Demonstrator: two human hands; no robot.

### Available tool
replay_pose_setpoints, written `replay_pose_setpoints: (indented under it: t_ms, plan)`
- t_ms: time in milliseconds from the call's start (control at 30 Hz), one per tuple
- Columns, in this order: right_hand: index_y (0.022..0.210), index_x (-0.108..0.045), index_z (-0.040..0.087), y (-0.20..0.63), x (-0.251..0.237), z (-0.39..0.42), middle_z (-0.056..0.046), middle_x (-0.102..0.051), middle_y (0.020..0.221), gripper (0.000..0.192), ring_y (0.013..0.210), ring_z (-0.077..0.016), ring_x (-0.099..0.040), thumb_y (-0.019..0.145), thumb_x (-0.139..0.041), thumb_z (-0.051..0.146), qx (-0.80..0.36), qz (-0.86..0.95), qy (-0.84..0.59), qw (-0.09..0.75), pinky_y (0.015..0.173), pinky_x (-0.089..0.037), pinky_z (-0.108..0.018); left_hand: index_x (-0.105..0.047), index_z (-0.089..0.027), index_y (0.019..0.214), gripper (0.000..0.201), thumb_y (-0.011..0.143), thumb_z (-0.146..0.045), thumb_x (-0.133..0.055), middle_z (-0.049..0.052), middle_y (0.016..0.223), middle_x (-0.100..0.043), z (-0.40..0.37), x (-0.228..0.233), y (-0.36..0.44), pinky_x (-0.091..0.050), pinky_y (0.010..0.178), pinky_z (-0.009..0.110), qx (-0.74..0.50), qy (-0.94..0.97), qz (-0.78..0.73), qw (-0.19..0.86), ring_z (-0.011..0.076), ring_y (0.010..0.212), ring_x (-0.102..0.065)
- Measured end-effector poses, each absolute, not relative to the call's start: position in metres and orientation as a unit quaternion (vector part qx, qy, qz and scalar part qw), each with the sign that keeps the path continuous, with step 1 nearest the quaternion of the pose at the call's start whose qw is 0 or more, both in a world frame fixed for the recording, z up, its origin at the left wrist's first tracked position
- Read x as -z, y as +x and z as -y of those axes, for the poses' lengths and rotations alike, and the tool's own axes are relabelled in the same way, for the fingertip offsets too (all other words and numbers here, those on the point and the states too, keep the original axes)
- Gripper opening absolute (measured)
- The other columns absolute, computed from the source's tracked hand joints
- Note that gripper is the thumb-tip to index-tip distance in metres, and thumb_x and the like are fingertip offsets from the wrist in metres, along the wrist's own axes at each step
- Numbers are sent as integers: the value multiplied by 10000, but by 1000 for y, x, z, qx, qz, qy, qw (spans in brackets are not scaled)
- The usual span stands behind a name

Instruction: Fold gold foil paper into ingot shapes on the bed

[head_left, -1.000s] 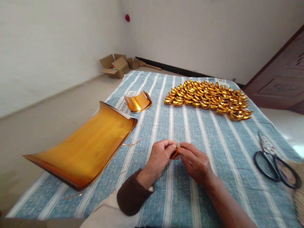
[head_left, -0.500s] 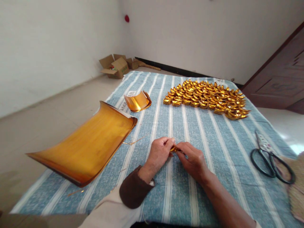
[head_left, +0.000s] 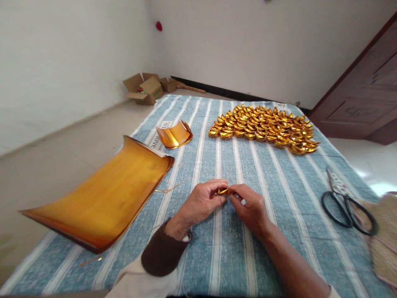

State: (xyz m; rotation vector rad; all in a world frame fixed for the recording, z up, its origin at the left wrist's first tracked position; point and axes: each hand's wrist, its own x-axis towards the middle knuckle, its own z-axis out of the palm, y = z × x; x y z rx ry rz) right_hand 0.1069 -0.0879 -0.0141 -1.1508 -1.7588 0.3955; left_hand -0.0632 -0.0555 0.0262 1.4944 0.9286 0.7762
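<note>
Between my two hands is a small piece of folded gold foil paper, mostly covered by fingers. My left hand pinches its left end with thumb and fingers. At its right end, the thumb and fingertips of my right hand are closed on it. Both hands are low over the striped cloth, near the middle of the table. Beyond them sits a large cluster of folded gold paper ingots. A short stack of small curled gold sheets lies ahead and to the left.
A big stack of gold foil sheets curls up at the left table edge. Black-handled scissors lie at right, beside a tan woven mat. The blue striped tablecloth covers the table. An open cardboard box stands on the floor behind.
My left hand has turned, its thumb now lower and its fingers stretched along the top of the foil paper. More of the foil shows. The view has shifted slightly.
</note>
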Motion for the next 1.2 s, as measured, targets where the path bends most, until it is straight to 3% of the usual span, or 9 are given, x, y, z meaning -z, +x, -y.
replay_pose_setpoints:
  t_ms: [333, 700, 833, 1033, 1200]
  plan:
    - [943, -702, 226, 108, 12, 85, -22, -699, 827, 179, 731, -160, -642, 842, -589, 129, -201, 703, -500, 465, 689, -525, -291, -713, -231, 1087, 355, 817, -68, -550, 28, 1187, -679, 48, -19, -64, -382, 1085, 366, -265, 758, -382, 457, 206, 1189, -560]
    - [897, -730, 207, 108, 15, 81, -38, -665, 806, 151, 715, -157, -627, 839, -600, 157, -243, 696, -521, 431, 667, -490, -283, -698, -220, 953, 182, 896, -164, -534, 33, 907, -604, 45, -15, -64, -462, 854, 331, -168, 849, -415, 280, 207, 944, -566]
    - [886, -732, 209, 108, 15, 79, -36, -666, 797, 155, 719, -157, -629, 841, -596, 150, -244, 696, -518, 433, 671, -488, -279, -697, -224, 977, 203, 911, -170, -513, 6, 811, -555, 43, -15, -65, -453, 758, 283, -148, 848, -413, 297, 177, 837, -573]
    - [875, -734, 210, 109, 15, 77, -36, -668, 781, 146, 725, -162, -633, 843, -607, 147, -243, 703, -511, 431, 673, -491, -280, -716, -198, 862, 178, 857, -125, -554, 10, 821, -604, 39, -15, -65, -440, 768, 270, -182, 821, -406, 358, 163, 833, -587]
    - [905, -736, 228, 109, 14, 76, -34, -681, 797, 165, 750, -168, -642, 837, -614, 141, -247, 705, -507, 430, 688, -505, -285, -728, -201, 891, 168, 836, -127, -588, 10, 843, -646, 38, -13, -65, -439, 776, 271, -205, 803, -411, 380, 164, 844, -595]
